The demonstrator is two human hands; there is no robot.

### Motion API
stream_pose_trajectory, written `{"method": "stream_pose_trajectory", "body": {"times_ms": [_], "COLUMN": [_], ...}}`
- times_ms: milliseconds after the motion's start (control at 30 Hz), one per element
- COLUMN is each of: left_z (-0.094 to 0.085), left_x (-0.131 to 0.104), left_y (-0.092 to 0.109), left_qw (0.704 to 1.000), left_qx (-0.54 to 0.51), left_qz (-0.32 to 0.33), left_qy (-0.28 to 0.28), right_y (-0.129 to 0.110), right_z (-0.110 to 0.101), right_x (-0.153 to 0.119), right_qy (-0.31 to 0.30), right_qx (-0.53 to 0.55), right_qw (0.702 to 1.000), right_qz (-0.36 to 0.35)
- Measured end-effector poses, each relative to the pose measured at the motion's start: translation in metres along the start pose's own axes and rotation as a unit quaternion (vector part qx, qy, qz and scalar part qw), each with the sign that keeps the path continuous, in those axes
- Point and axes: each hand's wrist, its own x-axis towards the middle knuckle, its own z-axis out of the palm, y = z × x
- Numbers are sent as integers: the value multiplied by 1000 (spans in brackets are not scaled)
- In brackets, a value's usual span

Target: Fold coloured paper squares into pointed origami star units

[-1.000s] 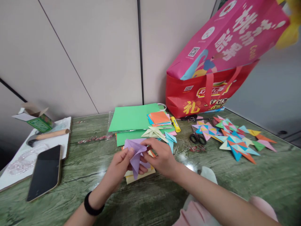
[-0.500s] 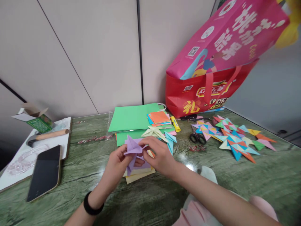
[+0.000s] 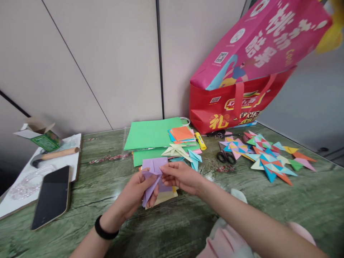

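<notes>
A folded piece of purple origami paper [image 3: 151, 189] is held between both hands, in front of my body. My left hand [image 3: 135, 191] is closed around its left side, thumb on top. With thumb and fingertips together, my right hand [image 3: 182, 175] pinches its upper right edge. Under and behind the folded piece lie flat purple sheets [image 3: 147, 163] and a pale yellow sheet [image 3: 168, 198], partly covered by the hands. Just beyond my right hand are pale green folded pieces [image 3: 177, 151] and light blue folded pieces [image 3: 195, 159].
Green paper [image 3: 153, 134] lies at the back with orange squares [image 3: 182, 134] and a yellow glue stick [image 3: 200, 141]. Scissors [image 3: 226, 157] and multicoloured paper stars [image 3: 271, 163] are on the right, below a red bag [image 3: 209, 107]. A phone [image 3: 52, 197] and an opened box [image 3: 44, 139] stand left.
The purple piece has been tilted downward and lowered toward me, its raised point now folded down. Both hands have moved slightly lower, uncovering the purple sheets behind.
</notes>
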Motion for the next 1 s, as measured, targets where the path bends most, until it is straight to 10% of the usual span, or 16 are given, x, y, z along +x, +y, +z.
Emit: {"method": "stream_pose_trajectory", "body": {"times_ms": [1000], "left_z": [0], "left_x": [1], "left_y": [3], "left_qw": [997], "left_qx": [1], "left_qz": [63], "left_qy": [35], "right_y": [1], "right_z": [-3], "right_x": [1], "right_qy": [-42], "right_qx": [37], "right_qw": [996], "right_qz": [74]}}
